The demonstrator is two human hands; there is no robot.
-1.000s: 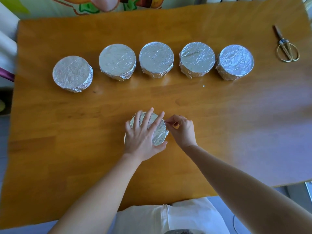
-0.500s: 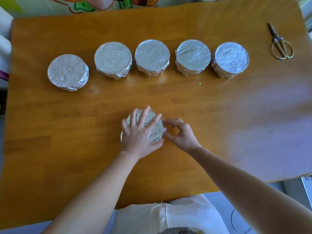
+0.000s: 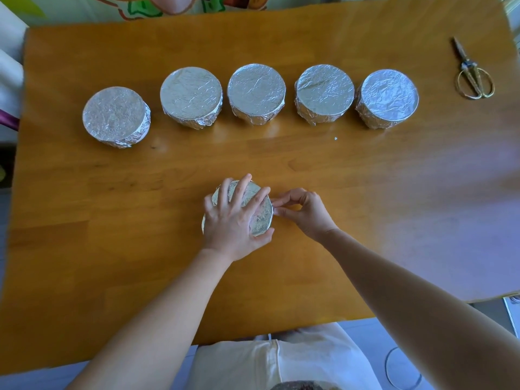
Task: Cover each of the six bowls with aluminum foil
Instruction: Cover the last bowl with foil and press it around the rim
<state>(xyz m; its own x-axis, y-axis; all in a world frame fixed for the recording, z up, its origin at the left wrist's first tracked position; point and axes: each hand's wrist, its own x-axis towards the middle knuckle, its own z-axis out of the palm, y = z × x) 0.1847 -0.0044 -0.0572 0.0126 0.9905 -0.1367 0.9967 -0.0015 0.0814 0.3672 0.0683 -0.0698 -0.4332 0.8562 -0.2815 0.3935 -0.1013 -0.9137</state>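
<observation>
bright daylight, sharp focus, pale glare across the table (image 3: 464, 220) at right, wide-angle bowing at edges

Five round foil-covered bowls (image 3: 256, 92) lined the wooden table's (image 3: 365, 178) far side. A sixth foil-covered bowl (image 3: 260, 218) sat nearer; gold metal scissors (image 3: 472, 77) lay far right.

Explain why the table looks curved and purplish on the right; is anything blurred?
Head view: the wide-angle lens bows the edges of the table; violet glare washes its right side; the five far foil tops shine, with soft reflections on the wood before them; the left hand and right hand on the near bowl look sharp.
</observation>
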